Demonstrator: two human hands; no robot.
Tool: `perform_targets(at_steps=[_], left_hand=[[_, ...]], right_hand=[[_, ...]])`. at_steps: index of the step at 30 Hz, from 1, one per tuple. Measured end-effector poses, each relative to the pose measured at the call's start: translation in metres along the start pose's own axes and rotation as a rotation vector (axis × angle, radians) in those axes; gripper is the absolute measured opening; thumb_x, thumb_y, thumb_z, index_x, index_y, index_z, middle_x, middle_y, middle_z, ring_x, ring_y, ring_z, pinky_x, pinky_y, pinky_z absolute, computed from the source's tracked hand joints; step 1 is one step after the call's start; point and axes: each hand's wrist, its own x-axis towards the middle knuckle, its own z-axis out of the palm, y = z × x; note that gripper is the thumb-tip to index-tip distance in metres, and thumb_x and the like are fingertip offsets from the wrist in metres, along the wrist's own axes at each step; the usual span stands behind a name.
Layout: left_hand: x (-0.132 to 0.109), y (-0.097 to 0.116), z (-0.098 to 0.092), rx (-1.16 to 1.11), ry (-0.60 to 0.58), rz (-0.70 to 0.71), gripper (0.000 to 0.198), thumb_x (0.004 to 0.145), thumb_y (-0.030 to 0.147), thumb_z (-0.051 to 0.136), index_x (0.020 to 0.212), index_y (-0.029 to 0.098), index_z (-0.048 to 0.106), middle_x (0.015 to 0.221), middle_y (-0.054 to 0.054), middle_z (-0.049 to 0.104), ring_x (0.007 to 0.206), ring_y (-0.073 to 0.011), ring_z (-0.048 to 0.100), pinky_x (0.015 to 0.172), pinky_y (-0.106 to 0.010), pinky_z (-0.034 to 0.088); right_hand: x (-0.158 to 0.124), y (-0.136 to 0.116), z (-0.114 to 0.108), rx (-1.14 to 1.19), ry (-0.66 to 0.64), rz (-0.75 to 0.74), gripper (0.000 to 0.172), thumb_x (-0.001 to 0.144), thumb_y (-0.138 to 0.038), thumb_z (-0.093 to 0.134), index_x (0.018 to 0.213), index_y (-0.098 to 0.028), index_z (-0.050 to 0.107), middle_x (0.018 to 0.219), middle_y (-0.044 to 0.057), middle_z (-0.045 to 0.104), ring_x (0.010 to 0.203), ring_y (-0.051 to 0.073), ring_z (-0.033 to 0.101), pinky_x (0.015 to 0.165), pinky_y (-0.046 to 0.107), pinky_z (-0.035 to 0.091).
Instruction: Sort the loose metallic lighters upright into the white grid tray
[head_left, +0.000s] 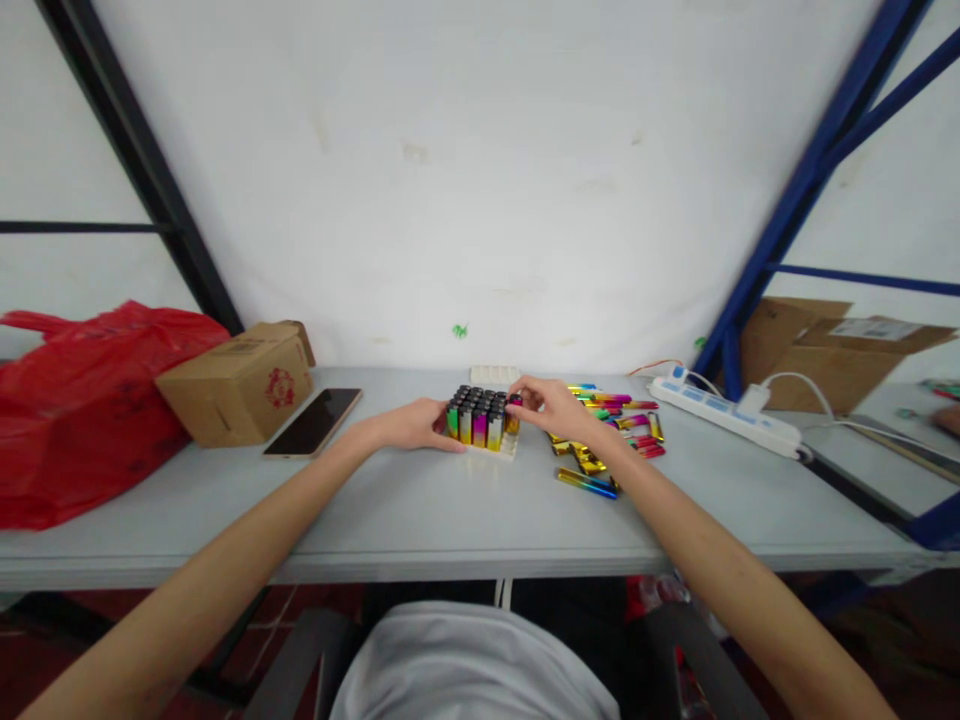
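Rows of shiny, colourful lighters point(479, 428) with black tops stand upright in a white tray point(508, 446) on the table. My left hand point(420, 425) grips the tray's left side, its thumb along the front edge and its other fingers partly hidden behind. At the tray's right end, my right hand point(549, 405) pinches the top of an upright yellow-gold lighter point(513, 422). Under and beside my right forearm lies a loose pile of metallic lighters point(634, 422) in gold, pink, red and blue. A blue-and-gold lighter point(587, 483) lies nearest the front.
Behind the filled tray sits another pale tray point(495, 374). To the left are a phone point(315, 422), a cardboard box point(238, 385) and a red plastic bag point(82, 410). A white power strip point(724, 415) with cables and an opened carton point(817, 360) stand right. Metal posts flank the table.
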Motion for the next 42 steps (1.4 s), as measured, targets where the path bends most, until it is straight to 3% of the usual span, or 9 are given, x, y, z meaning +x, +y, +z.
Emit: perform_targets(at_steps=[14,17,21,23,27,33,36,39,42], left_hand=[[0.000,-0.003,0.001,-0.055,0.001,0.032,0.056,0.080,0.058,0.075,0.119,0.018,0.068,0.111,-0.002,0.076,0.097,-0.0219,0.068,0.084,-0.025,0.051],[0.000,-0.003,0.001,-0.058,0.001,0.046,0.056,0.081,0.059,0.074,0.120,0.018,0.068,0.113,-0.003,0.076,0.098,-0.0220,0.068,0.085,-0.025,0.051],[0.000,-0.004,0.000,-0.025,-0.003,0.028,0.058,0.081,0.060,0.074,0.121,0.018,0.068,0.113,-0.003,0.076,0.099,-0.0224,0.069,0.086,-0.025,0.051],[0.000,-0.004,0.000,-0.015,0.000,0.016,0.058,0.081,0.060,0.075,0.120,0.018,0.068,0.113,-0.003,0.076,0.098,-0.0225,0.069,0.085,-0.025,0.051],[0.000,-0.003,0.000,-0.030,0.003,0.021,0.058,0.080,0.060,0.075,0.120,0.018,0.068,0.114,-0.003,0.076,0.100,-0.0228,0.069,0.085,-0.025,0.051],[0.002,-0.004,0.001,-0.035,-0.015,0.026,0.053,0.081,0.056,0.075,0.117,0.018,0.069,0.111,-0.003,0.076,0.097,-0.0223,0.069,0.083,-0.025,0.051],[0.002,-0.005,0.001,-0.028,-0.008,0.021,0.054,0.080,0.057,0.075,0.117,0.018,0.069,0.110,-0.003,0.076,0.096,-0.0219,0.069,0.082,-0.024,0.051],[0.002,-0.006,0.001,-0.014,-0.004,0.020,0.055,0.080,0.059,0.075,0.117,0.018,0.069,0.108,-0.003,0.076,0.095,-0.0216,0.069,0.081,-0.024,0.051],[0.002,-0.005,0.001,-0.001,0.001,0.008,0.058,0.080,0.061,0.075,0.118,0.018,0.068,0.107,-0.003,0.076,0.094,-0.0220,0.069,0.080,-0.024,0.051]], right_hand=[[-0.003,0.004,-0.004,0.052,-0.090,0.008,0.037,0.092,-0.054,0.065,0.102,-0.019,0.069,0.071,0.000,0.067,0.062,0.014,0.057,0.060,0.025,0.041],[-0.002,0.004,-0.012,0.008,0.048,0.063,0.042,0.094,-0.058,0.058,0.103,-0.019,0.070,0.061,-0.004,0.058,0.055,0.013,0.049,0.057,0.025,0.037],[-0.004,0.018,-0.029,-0.144,0.213,0.194,0.059,0.105,-0.056,0.032,0.084,-0.017,0.071,0.051,-0.002,0.050,0.052,0.014,0.048,0.060,0.027,0.036],[-0.006,0.029,-0.036,-0.239,0.124,0.217,0.060,0.105,-0.051,0.031,0.080,-0.017,0.073,0.056,0.001,0.058,0.057,0.016,0.054,0.064,0.028,0.037],[-0.013,0.050,-0.047,-0.372,-0.159,0.236,0.038,0.096,-0.046,0.056,0.089,-0.017,0.078,0.080,0.007,0.075,0.069,0.019,0.063,0.068,0.028,0.041],[-0.019,0.067,-0.058,-0.318,-0.430,0.240,0.029,0.090,-0.042,0.066,0.101,-0.020,0.081,0.094,0.007,0.078,0.082,0.022,0.068,0.075,0.028,0.045],[-0.019,0.070,-0.054,-0.351,-0.437,0.251,0.023,0.089,-0.037,0.068,0.098,-0.020,0.080,0.095,0.007,0.077,0.083,0.022,0.067,0.076,0.028,0.045],[-0.019,0.068,-0.046,-0.393,-0.331,0.261,0.021,0.092,-0.036,0.066,0.096,-0.017,0.074,0.098,0.010,0.075,0.084,0.021,0.065,0.074,0.028,0.045],[-0.019,0.064,-0.039,-0.328,-0.208,0.314,0.024,0.099,-0.039,0.055,0.104,-0.017,0.064,0.087,0.007,0.074,0.073,0.018,0.062,0.068,0.027,0.043]])
